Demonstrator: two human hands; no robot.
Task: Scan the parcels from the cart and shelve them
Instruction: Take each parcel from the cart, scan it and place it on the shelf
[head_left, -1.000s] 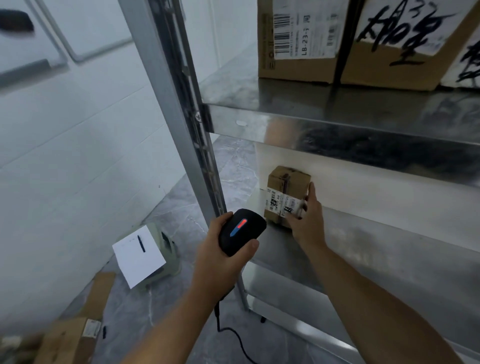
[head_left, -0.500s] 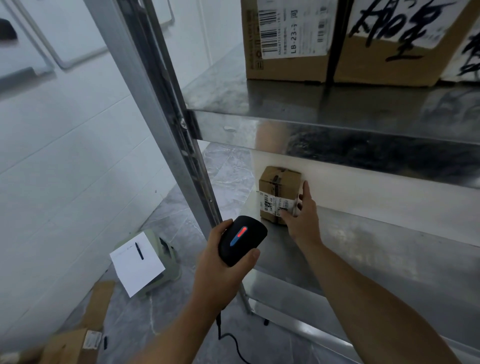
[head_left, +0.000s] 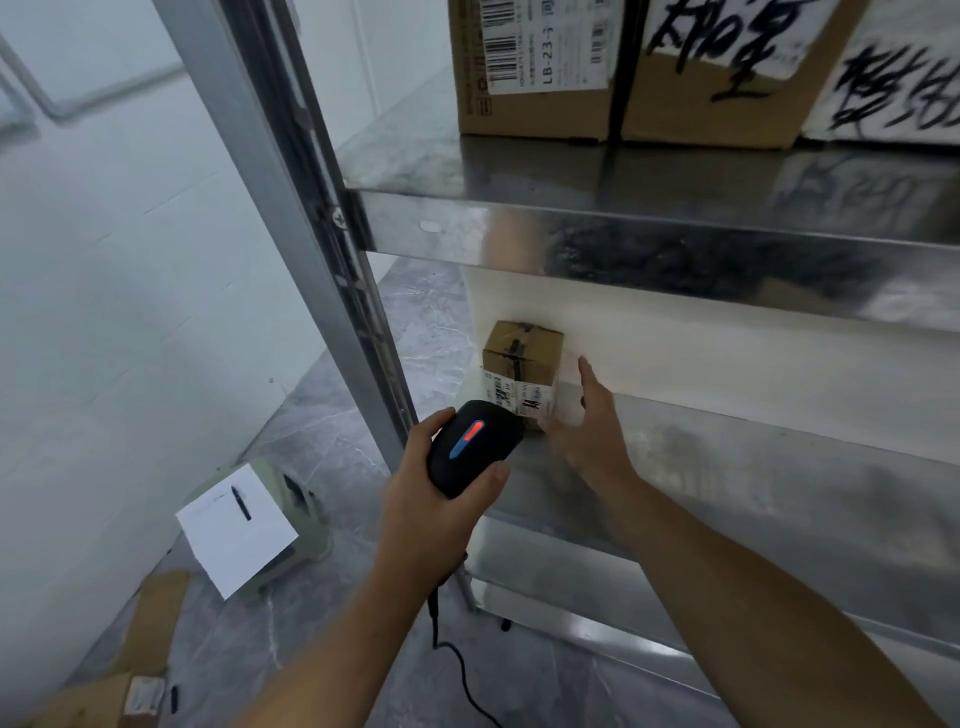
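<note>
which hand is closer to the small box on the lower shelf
Right. The right hand is open beside the small box, thumb at its lower corner. The left hand, gripping the scanner, is in front of the box and lower.

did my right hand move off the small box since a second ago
Yes. The right hand has opened and drawn slightly right of the small box on the lower shelf; its fingers no longer touch the box's side.
</note>
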